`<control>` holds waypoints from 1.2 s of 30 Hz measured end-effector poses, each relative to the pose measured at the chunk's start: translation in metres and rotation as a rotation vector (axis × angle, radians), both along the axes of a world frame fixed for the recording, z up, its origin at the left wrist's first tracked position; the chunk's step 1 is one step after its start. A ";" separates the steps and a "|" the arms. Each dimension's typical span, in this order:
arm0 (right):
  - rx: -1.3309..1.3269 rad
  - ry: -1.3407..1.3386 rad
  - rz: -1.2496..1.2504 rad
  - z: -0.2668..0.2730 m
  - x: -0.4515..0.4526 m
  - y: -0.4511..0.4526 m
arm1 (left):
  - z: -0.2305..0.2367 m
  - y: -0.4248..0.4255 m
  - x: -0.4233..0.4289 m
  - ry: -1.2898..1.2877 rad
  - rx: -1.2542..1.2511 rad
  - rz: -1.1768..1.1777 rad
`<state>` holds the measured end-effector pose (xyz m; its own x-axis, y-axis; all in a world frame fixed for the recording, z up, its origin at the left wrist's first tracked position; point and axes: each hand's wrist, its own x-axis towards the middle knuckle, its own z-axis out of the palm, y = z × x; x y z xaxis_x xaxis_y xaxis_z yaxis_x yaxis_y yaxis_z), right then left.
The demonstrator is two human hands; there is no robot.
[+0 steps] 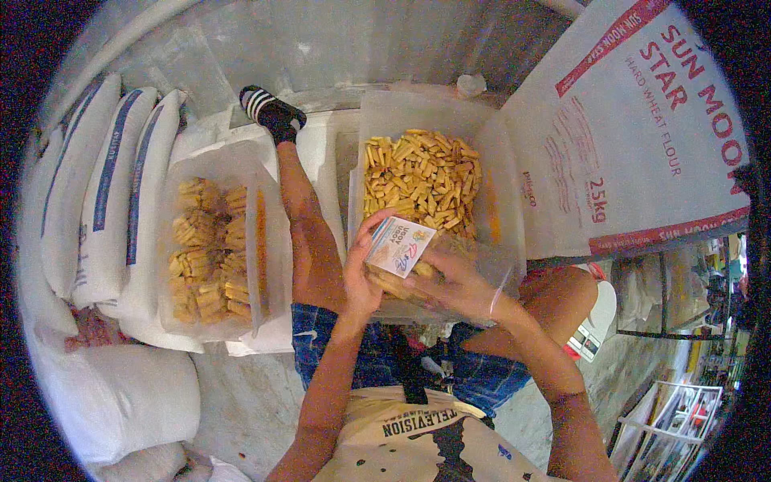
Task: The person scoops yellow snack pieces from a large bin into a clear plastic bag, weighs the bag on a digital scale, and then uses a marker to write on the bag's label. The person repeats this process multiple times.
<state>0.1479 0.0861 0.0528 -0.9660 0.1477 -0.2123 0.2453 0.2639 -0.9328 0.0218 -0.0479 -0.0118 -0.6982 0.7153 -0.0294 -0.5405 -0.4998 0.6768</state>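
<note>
A clear plastic pack of stick-shaped snacks, with a printed label on it, is between my two hands. Its left end is gripped by my left hand, thumb near the label. Over the pack's right part lies my right hand, blurred, a thin pale band at the wrist; how its fingers close is unclear. Just beyond my hands, a translucent plastic bin holds a heap of loose golden-brown snack sticks.
Left of my leg, another translucent bin contains several filled packs. Full white sacks lean at the far left. A large flour sack rises at the right. A white wire rack is lower right.
</note>
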 end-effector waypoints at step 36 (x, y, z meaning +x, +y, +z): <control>1.353 0.885 -0.017 0.136 0.058 -0.045 | 0.086 -0.037 -0.026 0.670 0.573 0.340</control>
<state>0.2061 0.0414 0.1890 -0.7049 -0.2340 0.6695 -0.2035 0.9710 0.1252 -0.0043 -0.0849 0.0747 -0.6159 0.2514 0.7466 0.1081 -0.9118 0.3962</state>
